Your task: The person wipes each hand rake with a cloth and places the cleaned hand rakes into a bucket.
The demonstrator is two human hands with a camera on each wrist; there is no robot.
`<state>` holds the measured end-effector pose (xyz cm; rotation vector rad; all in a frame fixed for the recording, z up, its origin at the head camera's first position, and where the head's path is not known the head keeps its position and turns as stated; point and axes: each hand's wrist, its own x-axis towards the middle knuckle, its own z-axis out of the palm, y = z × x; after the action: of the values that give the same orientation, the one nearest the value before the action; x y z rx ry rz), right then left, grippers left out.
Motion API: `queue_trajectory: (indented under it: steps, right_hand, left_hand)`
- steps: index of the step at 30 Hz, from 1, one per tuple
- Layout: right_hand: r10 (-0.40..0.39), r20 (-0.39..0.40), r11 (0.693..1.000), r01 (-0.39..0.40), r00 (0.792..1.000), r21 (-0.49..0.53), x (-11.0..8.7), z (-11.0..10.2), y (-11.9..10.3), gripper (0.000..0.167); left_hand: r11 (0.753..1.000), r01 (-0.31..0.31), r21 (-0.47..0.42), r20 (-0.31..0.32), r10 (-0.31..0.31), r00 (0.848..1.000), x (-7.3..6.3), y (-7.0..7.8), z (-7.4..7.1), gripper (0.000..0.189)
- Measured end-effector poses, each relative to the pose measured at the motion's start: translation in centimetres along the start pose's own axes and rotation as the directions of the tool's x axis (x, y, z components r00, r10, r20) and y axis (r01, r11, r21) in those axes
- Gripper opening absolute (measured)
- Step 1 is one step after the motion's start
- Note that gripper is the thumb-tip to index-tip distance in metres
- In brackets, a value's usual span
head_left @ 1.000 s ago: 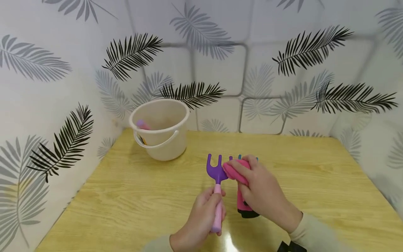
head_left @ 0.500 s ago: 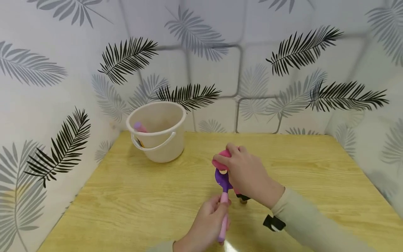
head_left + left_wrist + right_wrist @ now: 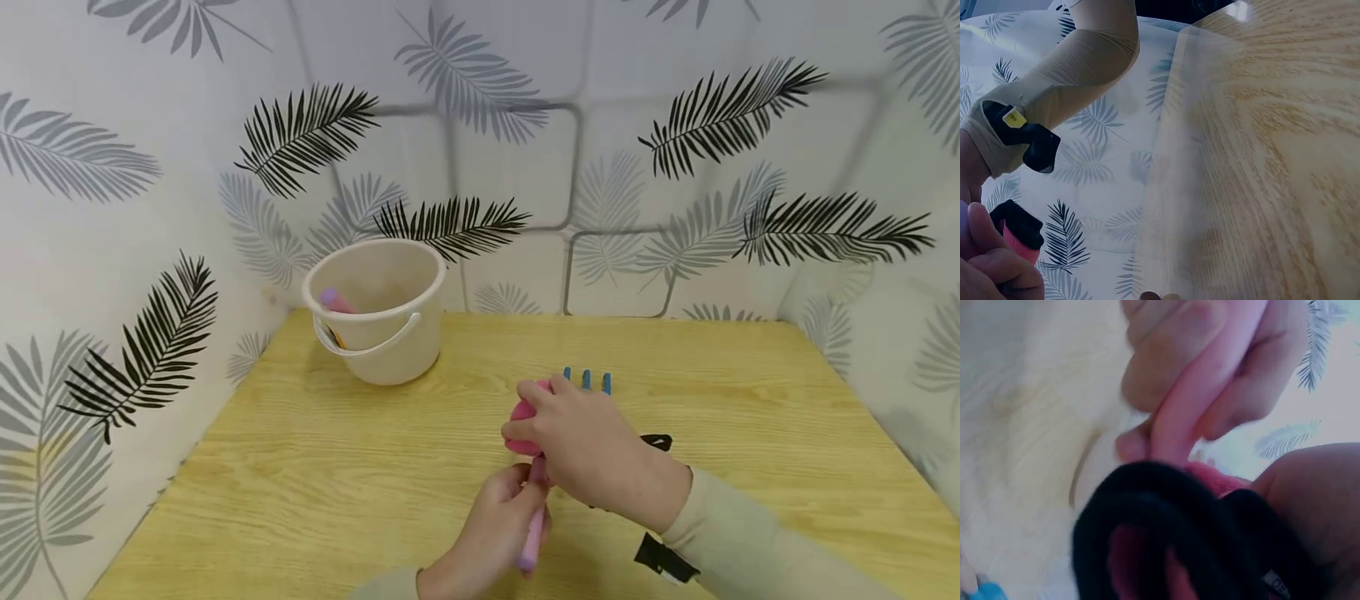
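My left hand [image 3: 487,521] grips the pink handle [image 3: 531,537] of a purple-headed hand fork. The fork's head is hidden now behind the other hand and the cloth. My right hand [image 3: 588,442] holds a bunched pink glove-like cloth [image 3: 522,429] over the fork's head end, close above the left hand. In the right wrist view the black cuff [image 3: 1147,481] of that cloth hangs beside the pink handle [image 3: 1191,400]. Blue tines [image 3: 587,380] of another tool show on the table just beyond the right hand; the rest is covered.
A cream bucket [image 3: 390,346] with a lowered handle stands at the back left of the wood-grain table [image 3: 315,467]. A pink and lilac handle [image 3: 334,301] leans inside it. A small black loop [image 3: 657,442] shows beside the right wrist. Leaf-patterned sheeting rises behind.
My right hand has moved the cloth from the fork's right side onto its head, up to the tines, then back down towards the handle. The purple head has gone out of sight.
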<state>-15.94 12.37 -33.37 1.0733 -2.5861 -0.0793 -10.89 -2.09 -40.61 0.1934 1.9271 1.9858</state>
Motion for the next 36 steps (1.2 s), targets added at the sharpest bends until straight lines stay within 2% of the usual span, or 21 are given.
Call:
queue_trajectory:
  steps: [5,8,10,17,22,25,28,31,32,36]
  right_hand:
    - [0.16,0.033,0.987,-0.161,0.987,0.016,1.2,1.0,1.9,0.046]
    - [0.231,0.06,0.968,-0.235,0.971,0.089,1.4,1.6,3.3,0.051]
    - [0.253,0.054,0.954,-0.258,0.966,0.15,1.2,1.7,3.9,0.055]
    - [0.252,-0.107,0.931,-0.211,0.962,0.298,-0.6,0.4,4.9,0.05]
    - [0.294,-0.147,0.902,-0.222,0.944,0.371,-2.2,-0.6,5.0,0.047]
    - [0.284,-0.176,0.899,-0.198,0.943,0.39,-2.9,-0.8,4.9,0.047]
    - [0.256,-0.215,0.913,-0.163,0.942,0.375,-3.8,-0.8,4.6,0.049]
    - [0.232,-0.251,0.929,-0.137,0.94,0.343,-4.7,-0.8,4.4,0.051]
    - [0.222,-0.261,0.935,-0.13,0.939,0.329,-5.0,-0.8,4.3,0.051]
    - [0.189,-0.285,0.949,-0.1,0.94,0.298,-6.0,-0.9,3.9,0.053]
  left_hand:
    - [1.0,0.005,-0.001,-0.003,-0.005,1.0,-0.5,0.1,0.0,0.03]
    - [1.0,0.012,-0.001,0.004,-0.012,1.0,-0.7,0.2,-0.3,0.03]
    - [1.0,0.023,0.006,0.007,-0.023,1.0,-0.8,0.5,-0.8,0.032]
    - [0.993,0.006,0.114,0.009,-0.007,1.0,-1.0,2.7,-3.6,0.04]
    - [0.975,0.009,0.223,-0.039,0.0,0.999,-1.1,5.0,-6.4,0.06]
    - [0.958,-0.01,0.285,-0.077,0.033,0.996,-0.9,6.9,-8.6,0.061]
    - [0.919,-0.045,0.391,-0.119,0.1,0.988,-0.3,9.5,-11.0,0.056]
    - [0.85,-0.05,0.525,-0.149,0.149,0.978,1.0,12.6,-13.7,0.046]
    - [0.821,-0.039,0.569,-0.155,0.154,0.976,1.5,13.7,-14.6,0.04]
    - [0.732,0.019,0.681,-0.165,0.128,0.978,3.6,17.2,-18.1,0.03]
